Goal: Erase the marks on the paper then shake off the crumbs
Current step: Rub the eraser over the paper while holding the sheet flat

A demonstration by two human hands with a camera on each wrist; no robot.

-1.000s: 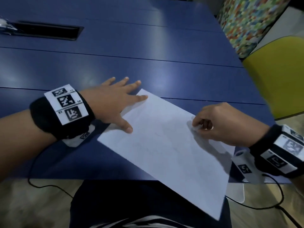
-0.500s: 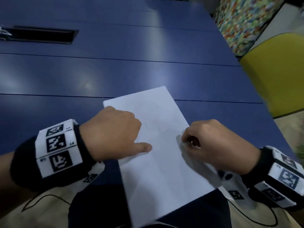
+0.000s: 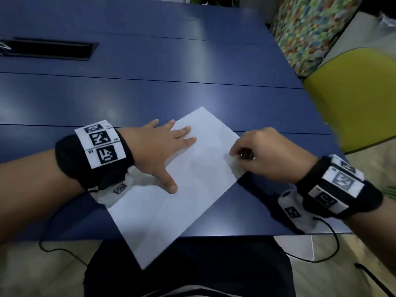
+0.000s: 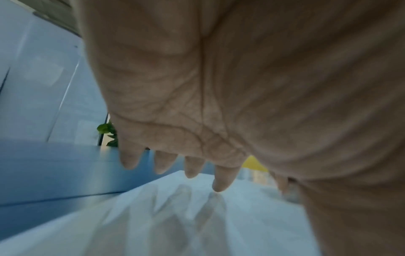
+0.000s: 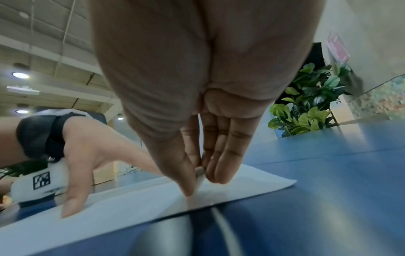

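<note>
A white paper [image 3: 192, 196] lies slanted on the blue table [image 3: 150, 93], its near corner past the front edge. Faint grey marks [image 3: 190, 151] show near its middle. My left hand [image 3: 171, 142] lies flat on the sheet's left part, fingers straight and spread; the left wrist view shows its fingertips [image 4: 221, 183] on the paper [image 4: 175, 225]. My right hand [image 3: 237, 154] is at the sheet's right edge, thumb and fingers pinching a small white eraser [image 5: 199, 174] whose tip touches the paper [image 5: 131, 204]. The left hand [image 5: 87, 155] also shows there.
A yellow chair [image 3: 353, 99] stands at the table's right, with a multicoloured panel [image 3: 304, 28] behind it. A black cable slot [image 3: 51, 50] is set in the table at the far left. Leafy plants [image 5: 306, 104] stand beyond the far edge. Thin black cables [image 3: 321, 254] hang from both wrists.
The paper has turned on the table, its near end now pointing lower left. My left hand went from curled to flat and spread on the sheet. The right hand kept pinching the eraser.
</note>
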